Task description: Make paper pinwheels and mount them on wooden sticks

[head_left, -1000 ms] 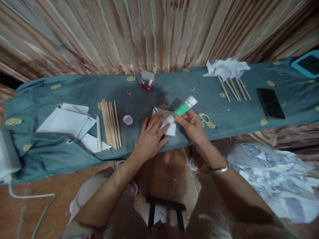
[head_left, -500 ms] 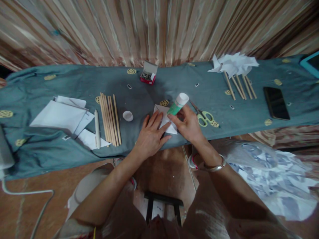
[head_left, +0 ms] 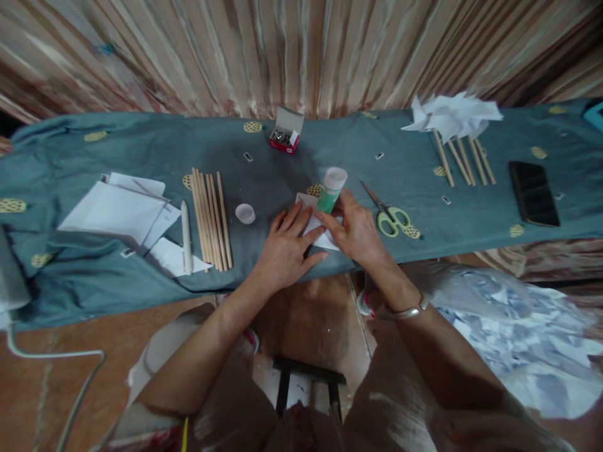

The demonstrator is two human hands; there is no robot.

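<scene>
A small piece of white paper (head_left: 330,240) lies on the cloth near the table's front edge. Spread across its left side is my left hand (head_left: 287,251), fingers flat and pressing it down. My right hand (head_left: 355,229) grips a green and white glue stick (head_left: 331,189), its lower end against the paper; the contact point is hidden by my fingers. The white glue cap (head_left: 245,214) sits to the left of my left hand. Scissors with pale green handles (head_left: 393,221) rest just right of my right hand.
Wooden sticks (head_left: 211,220), a white pen-like tool (head_left: 186,238) and paper sheets (head_left: 115,210) lie at left. An open red box of small metal pieces (head_left: 285,139) stands at the back. Paper pinwheels (head_left: 455,118) and a phone (head_left: 534,193) are at right. A bag of paper scraps (head_left: 513,333) sits below.
The glue stick has moved slightly left and down over the paper and stands more upright. My left hand stays pressed on the paper. The whole view has shifted a little.
</scene>
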